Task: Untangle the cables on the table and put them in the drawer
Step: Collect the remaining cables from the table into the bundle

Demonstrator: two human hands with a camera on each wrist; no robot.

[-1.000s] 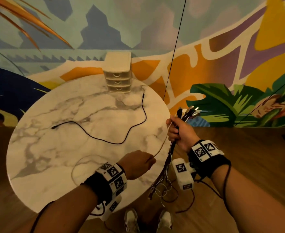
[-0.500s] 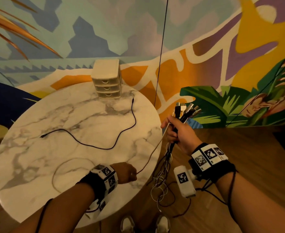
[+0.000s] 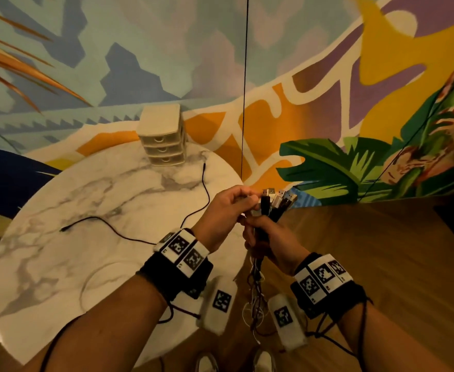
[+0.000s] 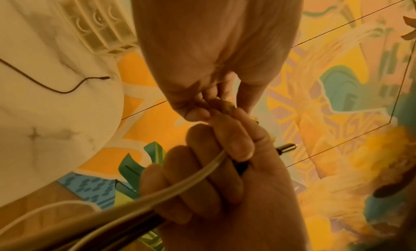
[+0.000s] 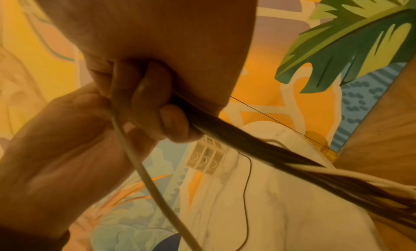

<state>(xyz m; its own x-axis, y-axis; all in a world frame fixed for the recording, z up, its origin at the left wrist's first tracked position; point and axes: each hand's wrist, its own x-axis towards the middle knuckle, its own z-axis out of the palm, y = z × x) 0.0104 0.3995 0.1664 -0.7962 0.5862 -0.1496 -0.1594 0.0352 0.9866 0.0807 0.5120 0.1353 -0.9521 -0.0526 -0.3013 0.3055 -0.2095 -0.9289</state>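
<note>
Marble-patterned and round, the desk (image 3: 59, 264) stands against a wall painted with a bright mural (image 3: 327, 76) of green leaves and orange, yellow and purple shapes; wood flooring (image 3: 381, 264) runs to its right. At the desk's far edge sits a small cream drawer unit (image 3: 163, 135) with three drawers, all closed. One thin black cable (image 3: 207, 189) lies loose across the marble, one plug near the drawer unit, the other end toward the desk's left side.

Beyond the desk's right edge, the right hand (image 3: 268, 237) is closed in a fist around a bundle of cables (image 3: 258, 288), their plugs (image 3: 279, 197) fanning out above the fist and the tangled lengths hanging toward the floor. The left hand (image 3: 225, 210) meets it from the left, fingertips pinching at the plug ends just above the right fist. Both wrists wear black bands with square printed markers.

The head view alone shows the hanging tangle and a pair of shoes (image 3: 236, 361) at the bottom edge. The left wrist view shows a pale cable (image 4: 180, 180) running under the curled right fingers (image 4: 202, 174) and a metal plug tip (image 4: 288, 147) poking out behind them. The right wrist view shows a pale cable (image 5: 135, 157) dropping from the fist and dark strands (image 5: 258, 148) stretching away to the lower right, with the drawer unit (image 5: 206, 158) small beyond.
</note>
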